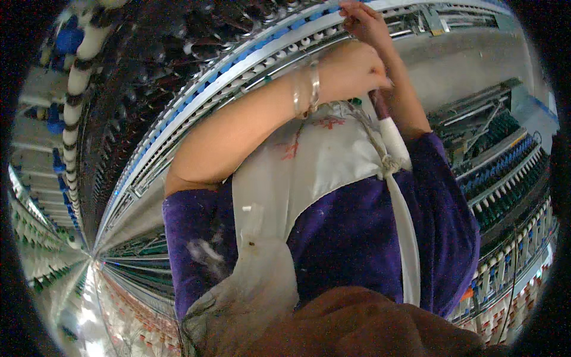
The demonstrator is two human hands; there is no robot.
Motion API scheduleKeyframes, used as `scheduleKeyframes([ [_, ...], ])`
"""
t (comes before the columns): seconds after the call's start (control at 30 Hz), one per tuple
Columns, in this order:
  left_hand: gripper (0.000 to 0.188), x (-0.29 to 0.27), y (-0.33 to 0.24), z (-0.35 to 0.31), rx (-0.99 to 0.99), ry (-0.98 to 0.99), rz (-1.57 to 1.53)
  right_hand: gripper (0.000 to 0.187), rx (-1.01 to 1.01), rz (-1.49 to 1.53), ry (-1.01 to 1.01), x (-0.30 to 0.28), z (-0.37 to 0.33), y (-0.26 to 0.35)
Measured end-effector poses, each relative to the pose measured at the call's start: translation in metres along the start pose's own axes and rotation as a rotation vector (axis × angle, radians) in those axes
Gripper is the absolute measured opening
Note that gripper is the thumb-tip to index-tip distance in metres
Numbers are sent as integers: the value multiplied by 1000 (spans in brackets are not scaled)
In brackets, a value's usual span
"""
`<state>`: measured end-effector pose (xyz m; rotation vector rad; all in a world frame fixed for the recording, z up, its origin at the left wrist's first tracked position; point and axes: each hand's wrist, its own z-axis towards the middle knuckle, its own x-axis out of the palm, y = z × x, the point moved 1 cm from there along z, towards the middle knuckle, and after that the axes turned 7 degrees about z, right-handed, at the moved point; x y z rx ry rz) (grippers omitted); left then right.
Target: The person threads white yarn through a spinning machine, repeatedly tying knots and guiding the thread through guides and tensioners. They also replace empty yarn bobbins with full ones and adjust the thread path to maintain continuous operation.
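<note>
My left arm, with metal bangles on the wrist, crosses in front of my body. My left hand (pixel 360 70) is closed around the dark end of a yarn bobbin (pixel 389 134), whose lower part is wound with white yarn. The bobbin hangs down beside the knot of my white apron (pixel 321 152). Farther up, my right hand (pixel 370 25) is raised to the machine's rail (pixel 262 49), its fingers bent together. Whatever they pinch, if anything, is too small to make out.
A long spinning frame runs from upper right to far lower left, with a row of white rollers (pixel 305 43) along it. Dark bobbins (pixel 196 44) crowd above the rail. White yarn packages (pixel 74 98) with blue parts line the left. Another machine (pixel 499 172) stands at right.
</note>
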<state>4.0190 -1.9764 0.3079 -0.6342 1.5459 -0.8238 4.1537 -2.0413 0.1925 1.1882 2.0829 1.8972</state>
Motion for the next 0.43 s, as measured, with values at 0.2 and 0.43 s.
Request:
scheduleKeyframes([
  [0.2, 15, -50, 100, -98, -347, -527, 951, 35, 517, -283, 761, 54, -67, 21],
  [0.43, 20, 25, 161, -161, -703, -500, 589, 39, 231, 116, 170, 104, -29, -26],
])
